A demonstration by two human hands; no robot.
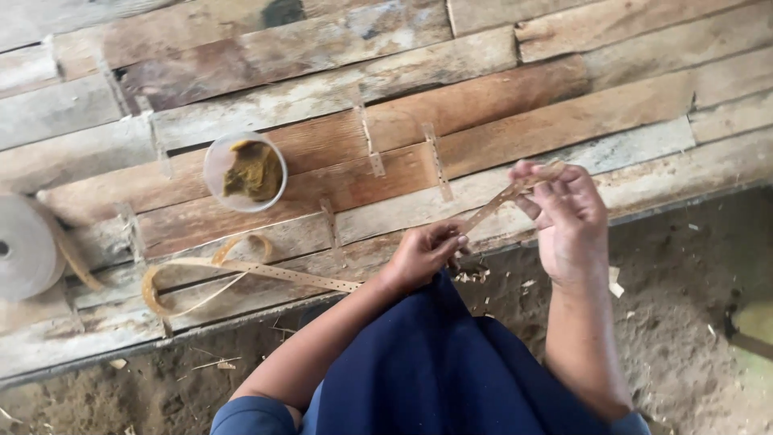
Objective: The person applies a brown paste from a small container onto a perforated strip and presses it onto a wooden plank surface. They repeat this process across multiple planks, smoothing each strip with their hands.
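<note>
- A pale roll [24, 246] lies at the far left of the plank desk [499, 137].
- A clear cup [244, 171] of brownish paste stands on the planks, right of the roll.
- Below the cup, a long tan strip [266, 272] with small holes loops on the desk and runs right to your left hand.
- Your left hand [423, 254] sits at the desk's edge above your blue lap [435, 362], its fingers clenched on the strip.
- Your right hand [568, 217] is raised, well right of the left, its fingers pinching the strip's other end.
- The strip stretches taut and tilted between both hands.
- Dirt floor [684, 274] lies to the right.
</note>
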